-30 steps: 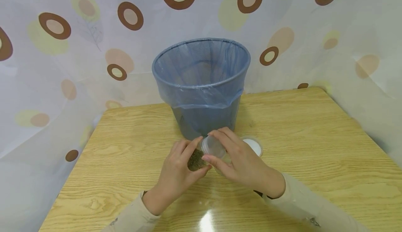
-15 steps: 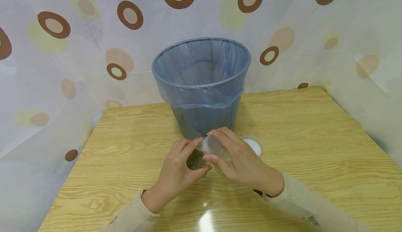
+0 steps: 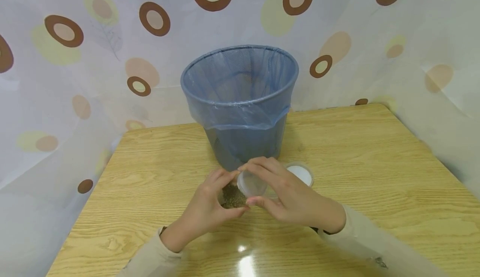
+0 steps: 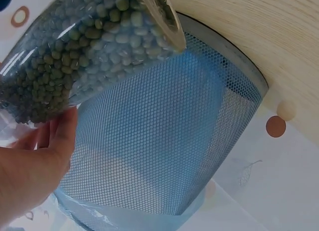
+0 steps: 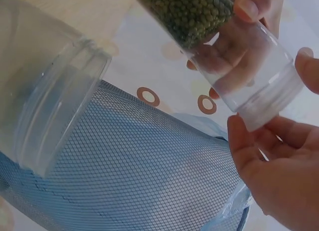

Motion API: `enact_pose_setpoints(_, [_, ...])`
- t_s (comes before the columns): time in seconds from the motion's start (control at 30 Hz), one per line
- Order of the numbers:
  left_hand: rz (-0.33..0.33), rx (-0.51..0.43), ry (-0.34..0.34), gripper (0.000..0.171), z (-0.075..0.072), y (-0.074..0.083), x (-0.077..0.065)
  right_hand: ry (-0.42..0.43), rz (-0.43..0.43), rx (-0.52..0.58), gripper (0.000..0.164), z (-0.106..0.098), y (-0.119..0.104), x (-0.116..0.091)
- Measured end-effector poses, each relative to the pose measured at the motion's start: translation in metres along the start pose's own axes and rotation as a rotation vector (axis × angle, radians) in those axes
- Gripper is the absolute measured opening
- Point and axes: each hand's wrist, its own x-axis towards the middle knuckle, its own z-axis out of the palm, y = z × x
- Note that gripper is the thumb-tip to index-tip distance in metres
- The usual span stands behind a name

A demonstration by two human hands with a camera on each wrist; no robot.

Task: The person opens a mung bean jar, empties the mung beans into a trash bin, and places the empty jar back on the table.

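My left hand (image 3: pixel 204 204) grips a clear plastic jar (image 4: pixel 99 56) part filled with green beans (image 5: pixel 189 14), likely mung beans. In the head view the jar leans, its capped end towards my right hand (image 3: pixel 290 193). The fingers and thumb of that right hand hold the rim of a translucent lid (image 5: pixel 274 99) on the jar's end. Whether the lid is threaded on tight cannot be seen. Close to the right hand stands a second clear jar (image 5: pixel 65 106) with a ridged neck. From above, a white round surface (image 3: pixel 300 175) shows at its top.
Behind both hands stands a blue mesh waste bin (image 3: pixel 243 143) with a blue plastic liner folded over its rim. The wooden table (image 3: pixel 150 177) lies beneath. Patterned sheeting (image 3: pixel 240 10) borders its back and sides.
Both hands and the bean jar have shifted slightly down in the head view, towards me. The right hand's fingers and the lid have turned a little to the left. The bin is still.
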Motion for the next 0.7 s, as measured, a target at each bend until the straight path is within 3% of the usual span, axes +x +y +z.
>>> enact_pose_setpoints(0.27, [-0.024,-0.013,-0.035,0.065,-0.006,0.003,0.0,-0.094,-0.032,0.077,0.057,-0.007,0.002,0.0])
enact_pose_setpoints(0.37, [-0.01,0.007,-0.027,0.067,-0.006,0.002,0.0,-0.115,0.01,0.072,0.06,-0.009,0.001,0.0])
enact_pose_setpoints(0.43, [0.003,0.018,-0.012,0.068,-0.006,0.002,0.0,-0.117,0.08,0.071,0.059,-0.01,-0.001,0.001])
enact_pose_setpoints(0.53, [0.014,0.037,0.025,0.068,-0.003,0.002,0.001,-0.114,0.25,0.085,0.054,-0.01,-0.006,0.005])
enact_pose_setpoints(0.7, [-0.028,0.106,0.087,0.068,0.004,0.004,0.002,-0.122,0.49,0.119,0.052,-0.008,-0.013,0.013])
